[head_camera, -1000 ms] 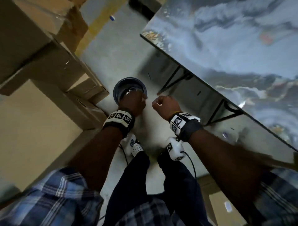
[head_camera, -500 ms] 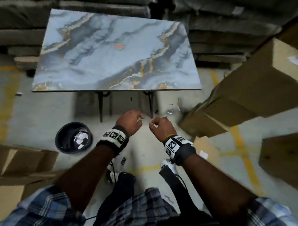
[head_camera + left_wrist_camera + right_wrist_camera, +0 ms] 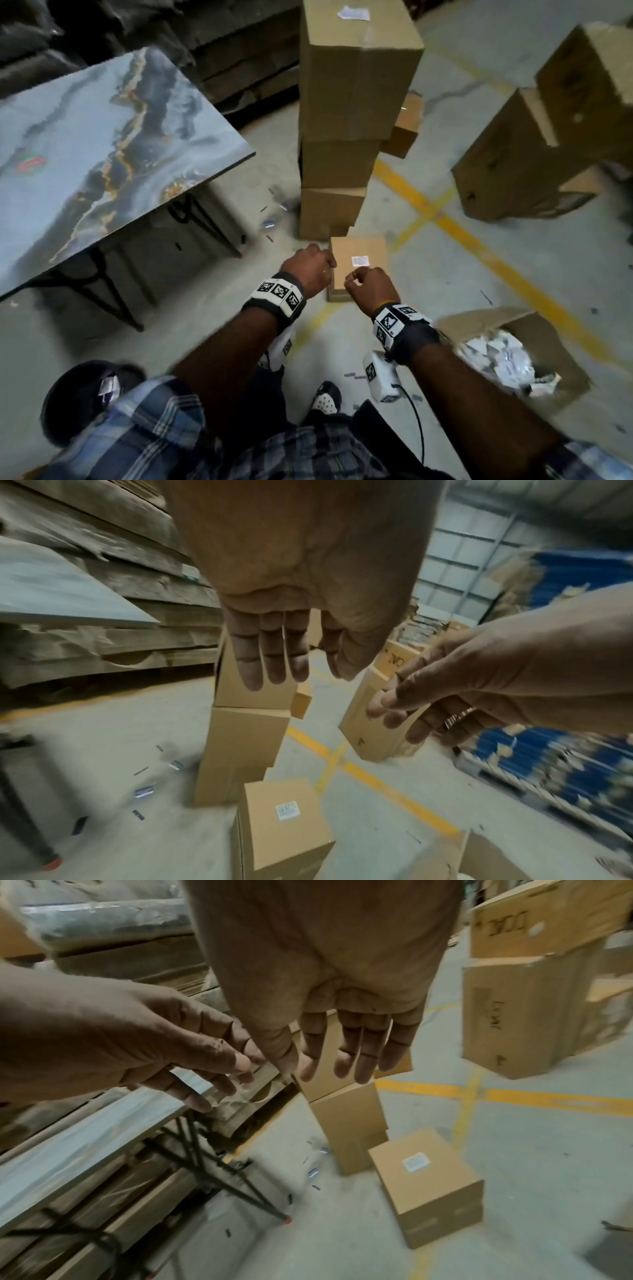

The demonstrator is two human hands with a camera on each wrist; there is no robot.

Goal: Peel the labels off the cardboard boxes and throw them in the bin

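Note:
A small cardboard box (image 3: 370,274) stands on the floor with a white label (image 3: 360,260) on its top; both show again in the left wrist view as box (image 3: 284,831) and label (image 3: 287,810), and in the right wrist view as box (image 3: 428,1185) and label (image 3: 415,1163). My left hand (image 3: 308,267) and right hand (image 3: 370,284) hover side by side above this box, apart from it. Both wrist views show the left hand (image 3: 291,669) and the right hand (image 3: 329,1069) with loose, nearly straight fingers and nothing in them. The black bin (image 3: 78,401), holding white labels, is at my lower left.
A tall stack of boxes (image 3: 349,102) with a label (image 3: 354,13) on top rises just behind the small box. The marble-patterned table (image 3: 85,154) stands at left. More boxes (image 3: 534,144) stand at right, and an open box of crumpled paper (image 3: 507,356) lies near right.
My view has swung from the bin, past the table, to the box stack. Both hands stayed raised together and empty. The bin now lies behind my left arm.

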